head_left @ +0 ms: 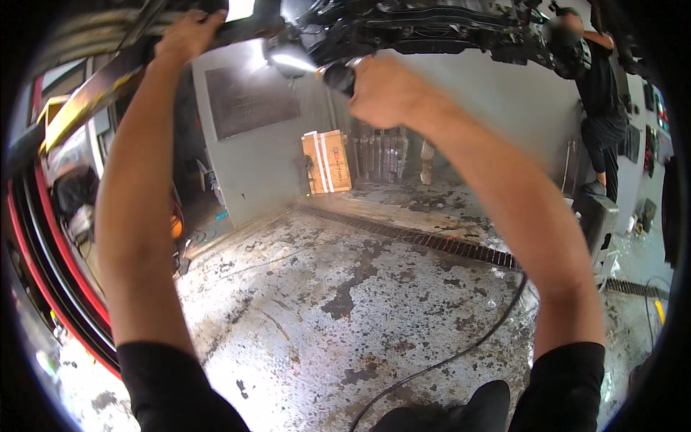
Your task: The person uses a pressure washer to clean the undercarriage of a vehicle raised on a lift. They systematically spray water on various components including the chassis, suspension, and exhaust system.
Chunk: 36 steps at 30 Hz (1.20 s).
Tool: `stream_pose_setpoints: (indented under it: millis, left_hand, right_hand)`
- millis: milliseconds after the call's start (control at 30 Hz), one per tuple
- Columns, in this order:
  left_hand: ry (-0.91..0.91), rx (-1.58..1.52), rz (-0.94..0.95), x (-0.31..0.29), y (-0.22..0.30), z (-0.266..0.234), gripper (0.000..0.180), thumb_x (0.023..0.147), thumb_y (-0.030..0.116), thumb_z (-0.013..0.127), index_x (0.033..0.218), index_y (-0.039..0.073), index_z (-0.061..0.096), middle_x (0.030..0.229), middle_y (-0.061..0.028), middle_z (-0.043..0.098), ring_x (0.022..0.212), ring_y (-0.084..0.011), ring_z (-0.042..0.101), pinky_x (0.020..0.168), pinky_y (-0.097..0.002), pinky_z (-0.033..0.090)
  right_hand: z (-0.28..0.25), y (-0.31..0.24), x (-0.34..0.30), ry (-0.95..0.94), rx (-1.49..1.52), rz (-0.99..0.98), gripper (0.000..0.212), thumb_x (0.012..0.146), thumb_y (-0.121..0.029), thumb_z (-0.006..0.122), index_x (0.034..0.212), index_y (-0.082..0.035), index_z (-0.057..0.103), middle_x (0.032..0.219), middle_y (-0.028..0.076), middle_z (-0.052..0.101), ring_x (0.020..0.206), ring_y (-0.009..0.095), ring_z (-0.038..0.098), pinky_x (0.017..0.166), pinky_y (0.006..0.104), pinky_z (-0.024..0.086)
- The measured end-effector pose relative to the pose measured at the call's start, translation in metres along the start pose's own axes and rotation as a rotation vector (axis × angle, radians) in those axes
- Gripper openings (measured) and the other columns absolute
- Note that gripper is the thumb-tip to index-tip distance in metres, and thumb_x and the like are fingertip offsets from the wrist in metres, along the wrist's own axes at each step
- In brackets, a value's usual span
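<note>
Both my arms reach up toward the dark underside of a raised vehicle [417, 29]. My right hand [381, 90] is closed around a black, round-ended tool [338, 78], whose exact kind I cannot make out. From the tool's left end a bright white streak [294, 63] runs up toward the vehicle's underside. My left hand [188, 37] is raised at the upper left, next to a long lift arm [97, 97]. Its fingers bend around a dark part at the picture's top edge, and what they grip is mostly hidden.
Another person [601, 101] stands raised at the far right, reaching toward the vehicle. A black hose [461, 353] crosses the stained floor. Farther back lie a drain grate [425, 237] and a taped cardboard box [327, 162] against the wall. Red lift parts [54, 252] stand at the left.
</note>
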<state>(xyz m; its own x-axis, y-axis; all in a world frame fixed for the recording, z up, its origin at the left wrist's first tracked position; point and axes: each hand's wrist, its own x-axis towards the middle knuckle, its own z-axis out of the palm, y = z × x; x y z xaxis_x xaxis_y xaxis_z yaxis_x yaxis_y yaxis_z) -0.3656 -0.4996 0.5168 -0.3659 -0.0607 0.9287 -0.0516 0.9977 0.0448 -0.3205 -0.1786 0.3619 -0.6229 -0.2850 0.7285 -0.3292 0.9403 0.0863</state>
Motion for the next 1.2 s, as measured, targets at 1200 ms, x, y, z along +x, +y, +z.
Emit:
stream_pose_setpoints:
  millis: [1200]
  left_hand:
    - [-0.124,0.226,0.1,0.036,-0.004,-0.014,0.068,0.096,0.067,0.034,0.118,0.014,0.07,0.11,-0.0188,0.07,0.106,-0.0432,0.064,0.091,-0.0537,0.048]
  right_hand:
    - [-0.023,-0.027,-0.027,0.164,1.082,0.441,0.06,0.084,-0.013,0.071,0.138,0.0,0.048,0.098,0.023,0.071,0.082,0.031,0.074,0.082,0.0369,0.06]
